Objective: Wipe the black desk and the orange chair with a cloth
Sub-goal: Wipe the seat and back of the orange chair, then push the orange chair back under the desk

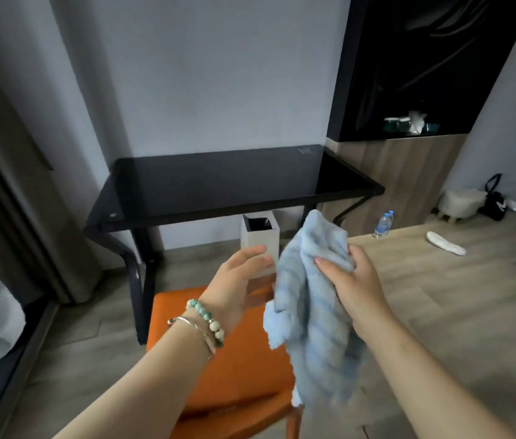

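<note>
A light blue cloth (310, 312) hangs bunched in the air above the orange chair (237, 384). My right hand (351, 280) grips the cloth near its top, fingers curled round the fabric. To the left of the cloth, my left hand (237, 280) is held up with relaxed fingers, close to the fabric and holding nothing. The black desk (218, 185) with a glossy glass top stands against the wall beyond the chair, with only a small square item at its far right corner. My arms hide part of the chair seat.
A white bin (260, 232) stands under the desk. Water bottles (383, 224), a white slipper (445, 243), a small stool (459, 202) and a black bag (496, 199) lie on the wooden floor to the right. Curtains (22, 185) hang at the left.
</note>
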{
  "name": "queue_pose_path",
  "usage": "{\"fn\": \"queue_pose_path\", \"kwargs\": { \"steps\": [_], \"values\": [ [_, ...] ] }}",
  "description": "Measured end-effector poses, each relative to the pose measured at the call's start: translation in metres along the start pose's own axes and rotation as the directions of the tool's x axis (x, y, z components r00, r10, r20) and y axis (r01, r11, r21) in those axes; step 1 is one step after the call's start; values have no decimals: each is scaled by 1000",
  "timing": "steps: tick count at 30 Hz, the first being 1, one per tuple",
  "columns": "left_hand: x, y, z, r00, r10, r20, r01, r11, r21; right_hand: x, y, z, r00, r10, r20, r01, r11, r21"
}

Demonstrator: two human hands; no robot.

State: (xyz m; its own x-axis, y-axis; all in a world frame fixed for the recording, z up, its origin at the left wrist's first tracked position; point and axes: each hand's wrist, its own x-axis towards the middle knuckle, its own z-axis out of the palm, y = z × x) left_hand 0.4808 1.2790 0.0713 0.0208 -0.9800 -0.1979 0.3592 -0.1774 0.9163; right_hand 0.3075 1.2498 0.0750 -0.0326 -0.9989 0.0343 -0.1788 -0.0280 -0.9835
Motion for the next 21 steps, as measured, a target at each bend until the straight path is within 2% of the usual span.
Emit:
{"fn": "queue_pose_path", "kwargs": {
  "steps": [3,5,7,10,13,15,17,19,21],
  "values": [
    [7,-33,1,985,-68,-161,93,984,150,-4,29,-28,990,-7,-139,-26,971,-237],
    [8,-57,-4,970,-108,-219,158,961,227,-10,58,-40,990,32,-139,-89,901,-425],
    [4,-80,-11,959,-128,-251,201,934,294,-21,89,-43,987,141,-79,-160,778,-607],
    [-10,-107,-19,942,-149,-302,256,900,353,-45,136,-36,932,361,-44,-292,671,-682],
    [-28,-125,-23,920,-130,-370,277,882,380,-67,165,-25,847,527,74,-344,648,-680],
    [-40,-132,-25,905,-102,-413,258,903,343,-72,176,-16,809,582,87,-406,659,-633],
    [-52,-135,-28,902,-123,-414,240,939,245,-76,176,-6,760,648,56,-569,703,-426],
    [-65,-137,-29,919,-188,-348,241,963,117,-80,173,7,658,752,32,-740,654,-156],
    [-79,-139,-34,931,-214,-296,247,966,76,-88,169,20,590,807,35,-807,589,36]
  ]
}}
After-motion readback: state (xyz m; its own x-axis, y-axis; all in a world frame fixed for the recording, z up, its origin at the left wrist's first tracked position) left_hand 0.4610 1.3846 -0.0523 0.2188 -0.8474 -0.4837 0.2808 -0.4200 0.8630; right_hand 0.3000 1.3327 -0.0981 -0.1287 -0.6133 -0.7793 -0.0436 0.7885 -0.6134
